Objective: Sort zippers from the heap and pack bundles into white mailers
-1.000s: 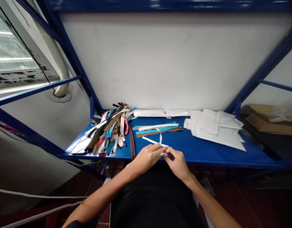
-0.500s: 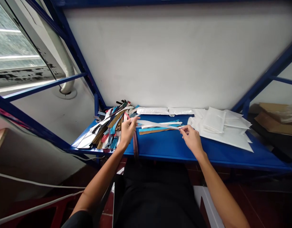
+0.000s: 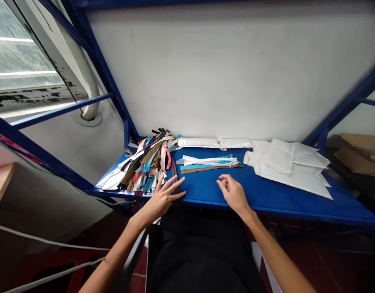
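My left hand (image 3: 166, 196) is open with fingers spread, near the front edge of the blue table (image 3: 202, 185), by a dark brownish strip (image 3: 174, 173). My right hand (image 3: 231, 190) hovers over the table's middle, fingers curled together with nothing seen in them. Beyond both hands lies a small stack of flat strips: white (image 3: 205, 161), blue (image 3: 190, 167) and brown (image 3: 205, 169). To the left is a large tangled pile of multicoloured strips (image 3: 147, 160), next to my left hand.
White plastic bags (image 3: 297, 171) are heaped on the table's right side. Two white wrapped packets (image 3: 198, 142) lie along the wall. Blue frame posts (image 3: 104, 73) rise at both sides, and cardboard (image 3: 354, 156) sits at the far right.
The white strip that both hands held stretched now rests on the small stack. Both hands have let go and moved back toward the front edge; the left has spread its fingers.
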Available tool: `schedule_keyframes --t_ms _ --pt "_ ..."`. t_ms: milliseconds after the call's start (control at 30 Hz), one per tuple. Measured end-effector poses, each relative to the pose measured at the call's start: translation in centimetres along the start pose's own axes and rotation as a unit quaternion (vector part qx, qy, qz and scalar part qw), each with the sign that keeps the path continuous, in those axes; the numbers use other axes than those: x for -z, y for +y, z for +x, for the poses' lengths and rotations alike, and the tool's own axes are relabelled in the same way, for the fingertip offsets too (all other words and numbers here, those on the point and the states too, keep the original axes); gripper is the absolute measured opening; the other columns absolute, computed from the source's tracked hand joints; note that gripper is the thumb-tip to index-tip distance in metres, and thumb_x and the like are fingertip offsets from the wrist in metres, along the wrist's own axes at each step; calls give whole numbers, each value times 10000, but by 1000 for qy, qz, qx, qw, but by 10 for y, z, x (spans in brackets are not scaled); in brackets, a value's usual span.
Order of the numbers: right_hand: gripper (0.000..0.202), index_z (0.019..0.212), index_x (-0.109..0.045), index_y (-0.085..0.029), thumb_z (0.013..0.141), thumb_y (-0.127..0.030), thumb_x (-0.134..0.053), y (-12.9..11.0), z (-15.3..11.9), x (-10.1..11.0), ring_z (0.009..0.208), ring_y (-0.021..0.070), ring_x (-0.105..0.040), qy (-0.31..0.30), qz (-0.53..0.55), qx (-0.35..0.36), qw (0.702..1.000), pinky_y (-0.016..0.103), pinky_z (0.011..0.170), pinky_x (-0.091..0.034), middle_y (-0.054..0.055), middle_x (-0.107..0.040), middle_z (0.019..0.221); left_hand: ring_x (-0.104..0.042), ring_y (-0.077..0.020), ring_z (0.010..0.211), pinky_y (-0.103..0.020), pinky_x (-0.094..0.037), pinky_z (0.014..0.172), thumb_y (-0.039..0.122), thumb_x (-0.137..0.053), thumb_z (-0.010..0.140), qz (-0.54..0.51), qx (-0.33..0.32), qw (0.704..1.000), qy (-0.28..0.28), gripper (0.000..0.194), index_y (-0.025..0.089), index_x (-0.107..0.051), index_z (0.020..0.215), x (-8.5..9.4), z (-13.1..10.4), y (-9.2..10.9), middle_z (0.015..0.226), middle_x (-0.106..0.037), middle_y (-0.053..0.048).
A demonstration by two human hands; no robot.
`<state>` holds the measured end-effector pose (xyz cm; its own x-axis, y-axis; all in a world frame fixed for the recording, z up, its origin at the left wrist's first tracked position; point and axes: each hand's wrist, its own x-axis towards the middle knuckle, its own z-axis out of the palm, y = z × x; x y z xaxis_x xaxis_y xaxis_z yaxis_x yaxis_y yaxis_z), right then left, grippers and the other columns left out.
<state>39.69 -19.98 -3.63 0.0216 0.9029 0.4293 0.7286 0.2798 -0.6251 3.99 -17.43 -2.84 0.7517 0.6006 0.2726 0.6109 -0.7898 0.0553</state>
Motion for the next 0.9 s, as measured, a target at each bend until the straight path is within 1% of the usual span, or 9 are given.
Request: schedule_keyframes --t_ms 100,167,333,400,500,600,667,733,900 --pt "242 1086 -707 -248 1076 -453 -579 -11 1 -3 655 174 -584 -117 51 38 991 300 663 -439 1 -670 796 -300 -381 1646 -804 -26 1301 -51 -515 914 18 -36 999 25 754 388 -636 1514 -7 -4 -1 1744 -406 -13" --pt "243 1032 -738 -256 1054 -466 -619 -10 5 0 645 164 -555 -169 77 29 982 293 632 -411 -3 -674 789 -368 -373 1614 -802 -44 1304 -1 -555 951 12 -58 997 53 637 349 -673 1470 -10 -9 -2 1679 -510 -35" --pt "373 967 -737 -217 1028 -569 -628 -1 12 7 652 148 -529 -190 212 -50 957 277 611 -405 6 -674 804 -630 -246 1406 -641 -272 1331 99 -550 1055 -57 -92 978 181 363 277 -716 1324 -12 -6 0 1437 -730 -71" --pt "390 971 -751 -209 1016 -583 -649 -2 11 8 646 146 -526 -195 222 -50 954 273 606 -403 5 -672 782 -708 -200 1280 -554 -362 1302 123 -518 1086 -85 -92 967 222 337 266 -694 1335 -10 10 5 1336 -781 -67" --pt "391 1014 -796 -203 999 -578 -685 -9 9 11 648 151 -565 -219 234 -31 947 267 607 -421 14 -698 760 -766 -172 1123 -477 -438 1238 148 -519 1101 -94 -100 959 248 324 272 -688 1348 -11 51 18 1229 -819 -48" --pt "411 1029 -814 -192 1023 -569 -650 -15 8 16 668 156 -602 -279 274 -10 920 272 638 -467 43 -753 831 -788 -163 1011 -426 -513 1144 146 -535 1095 -90 -105 950 278 331 270 -699 1354 -25 94 35 1132 -841 -36" --pt "414 1023 -806 -177 1022 -563 -658 -15 8 17 640 141 -582 -305 301 -9 903 274 638 -478 51 -761 855 -793 -171 1003 -414 -552 1090 155 -532 1093 -97 -101 948 284 334 263 -711 1353 -39 114 45 1105 -845 -39" --pt "407 1055 -792 -164 993 -558 -710 -12 7 16 619 127 -569 -296 335 -25 894 278 649 -491 60 -768 894 -797 -180 1009 -419 -574 1071 168 -508 1098 -105 -94 953 266 349 257 -716 1364 -50 124 50 1099 -845 -49" --pt "446 1212 -757 -159 939 -509 -805 0 3 10 631 116 -610 -269 422 -54 864 280 648 -510 98 -788 1031 -795 -197 1019 -442 -567 1102 160 -481 1106 -82 -84 968 221 380 220 -683 1422 -60 117 51 1172 -832 -73"
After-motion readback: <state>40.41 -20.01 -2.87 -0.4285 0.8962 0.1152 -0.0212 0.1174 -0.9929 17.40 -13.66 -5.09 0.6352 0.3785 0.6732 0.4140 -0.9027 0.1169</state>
